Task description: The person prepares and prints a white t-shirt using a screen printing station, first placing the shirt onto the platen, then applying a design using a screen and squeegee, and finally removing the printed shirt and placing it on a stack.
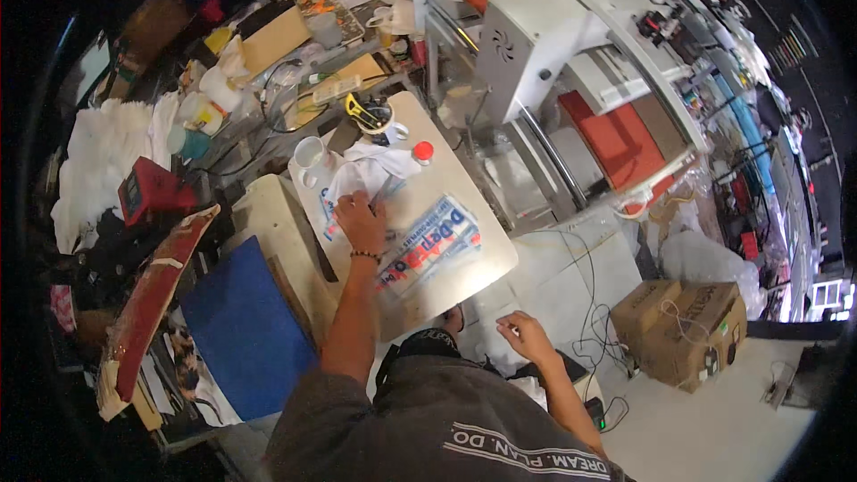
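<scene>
- beside the tabletop's (pixel 489 270) near right corner, with pale floor (pixel 562 272) past the edge, i see the right hand (pixel 527 336), fingers curled; i can't tell whether it holds anything.
- my left hand (pixel 361 221) lies at the white cloth (pixel 373 168), left of centre; its grip i can't tell.
- farther, a clear mug (pixel 310 153) stands near the left edge.
- at the far end, a cup (pixel 389 129) holds a yellow-handled tool (pixel 359 112).

Matt cloth (pixel 379 163), smooth glossy tabletop (pixel 494 261)
</scene>
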`<action>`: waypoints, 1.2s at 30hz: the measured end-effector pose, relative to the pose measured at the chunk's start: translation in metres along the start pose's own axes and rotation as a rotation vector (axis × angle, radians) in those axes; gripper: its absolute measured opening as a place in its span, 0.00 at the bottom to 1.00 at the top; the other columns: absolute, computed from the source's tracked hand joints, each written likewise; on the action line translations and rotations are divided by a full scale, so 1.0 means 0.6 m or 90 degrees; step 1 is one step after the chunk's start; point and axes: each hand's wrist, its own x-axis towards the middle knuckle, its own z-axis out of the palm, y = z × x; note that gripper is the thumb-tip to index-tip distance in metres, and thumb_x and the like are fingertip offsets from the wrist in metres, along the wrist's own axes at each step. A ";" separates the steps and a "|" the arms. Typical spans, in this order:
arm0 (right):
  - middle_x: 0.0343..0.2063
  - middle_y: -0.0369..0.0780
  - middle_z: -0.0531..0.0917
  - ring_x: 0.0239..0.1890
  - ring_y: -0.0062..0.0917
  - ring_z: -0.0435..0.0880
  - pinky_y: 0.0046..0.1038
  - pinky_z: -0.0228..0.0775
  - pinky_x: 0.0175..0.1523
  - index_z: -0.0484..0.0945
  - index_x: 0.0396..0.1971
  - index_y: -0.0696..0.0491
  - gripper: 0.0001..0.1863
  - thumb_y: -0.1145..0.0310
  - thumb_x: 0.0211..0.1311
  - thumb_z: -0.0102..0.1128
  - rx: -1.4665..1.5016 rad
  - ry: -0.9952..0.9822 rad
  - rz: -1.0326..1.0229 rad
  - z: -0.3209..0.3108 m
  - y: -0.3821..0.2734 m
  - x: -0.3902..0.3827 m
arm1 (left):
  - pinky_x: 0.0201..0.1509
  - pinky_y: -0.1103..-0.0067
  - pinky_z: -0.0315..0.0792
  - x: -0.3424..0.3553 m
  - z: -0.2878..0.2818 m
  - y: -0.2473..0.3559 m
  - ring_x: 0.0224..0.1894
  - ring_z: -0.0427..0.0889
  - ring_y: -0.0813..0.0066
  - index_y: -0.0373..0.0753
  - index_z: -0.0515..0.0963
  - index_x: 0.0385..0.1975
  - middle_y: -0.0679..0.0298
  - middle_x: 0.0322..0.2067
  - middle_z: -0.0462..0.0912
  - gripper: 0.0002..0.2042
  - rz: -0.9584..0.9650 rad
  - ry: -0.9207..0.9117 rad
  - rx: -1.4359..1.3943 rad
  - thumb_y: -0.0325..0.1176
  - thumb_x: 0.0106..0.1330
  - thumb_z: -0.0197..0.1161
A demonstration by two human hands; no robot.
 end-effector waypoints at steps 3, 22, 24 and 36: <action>0.34 0.45 0.83 0.37 0.42 0.83 0.38 0.75 0.44 0.84 0.38 0.57 0.10 0.66 0.64 0.65 -0.001 -0.023 -0.053 -0.020 -0.031 0.100 | 0.54 0.55 0.72 0.006 -0.001 -0.004 0.49 0.76 0.48 0.42 0.78 0.45 0.51 0.44 0.78 0.23 -0.025 -0.120 0.039 0.39 0.48 0.73; 0.68 0.54 0.64 0.64 0.51 0.67 0.50 0.59 0.67 0.74 0.63 0.45 0.37 0.59 0.50 0.75 -0.237 0.007 -0.443 -0.011 -0.069 0.381 | 0.56 0.55 0.71 -0.208 -0.152 0.078 0.55 0.74 0.51 0.42 0.76 0.52 0.54 0.50 0.76 0.33 -0.175 -0.286 -0.016 0.46 0.45 0.80; 0.68 0.53 0.65 0.64 0.51 0.66 0.48 0.59 0.68 0.74 0.64 0.45 0.40 0.58 0.47 0.77 -0.345 -0.085 -0.381 -0.012 -0.056 0.386 | 0.57 0.55 0.71 -0.224 -0.158 0.089 0.56 0.74 0.52 0.43 0.76 0.54 0.54 0.51 0.75 0.35 -0.200 -0.279 -0.002 0.45 0.43 0.81; 0.63 0.55 0.68 0.62 0.54 0.67 0.48 0.61 0.67 0.74 0.59 0.49 0.44 0.53 0.36 0.81 -0.322 -0.111 -0.418 -0.030 -0.022 0.434 | 0.56 0.46 0.69 -0.222 -0.127 0.174 0.53 0.78 0.52 0.42 0.77 0.48 0.54 0.46 0.80 0.22 -0.266 -0.130 0.105 0.33 0.51 0.71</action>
